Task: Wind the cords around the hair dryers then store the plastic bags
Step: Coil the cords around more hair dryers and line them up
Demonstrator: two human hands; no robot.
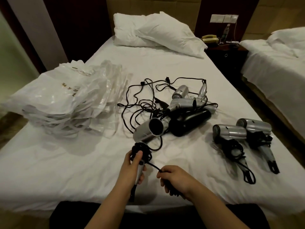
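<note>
My left hand (132,169) grips the handle of a silver hair dryer (147,132) whose barrel points away over the bed. Black cord is coiled around the top of the handle under my thumb. My right hand (175,178) pinches the loose black cord (154,166) that runs from that coil. Behind lies a pile of silver and black hair dryers (188,104) with tangled cords (145,96). Two silver dryers (229,134) (255,127) with cords wound round their handles lie at the right. A heap of clear and white plastic bags (69,96) sits on the left.
All of it lies on a white bed sheet (66,171). Two pillows (156,33) lie at the bed's head. A dark nightstand (226,55) with a telephone stands between this bed and a second bed (277,60) on the right.
</note>
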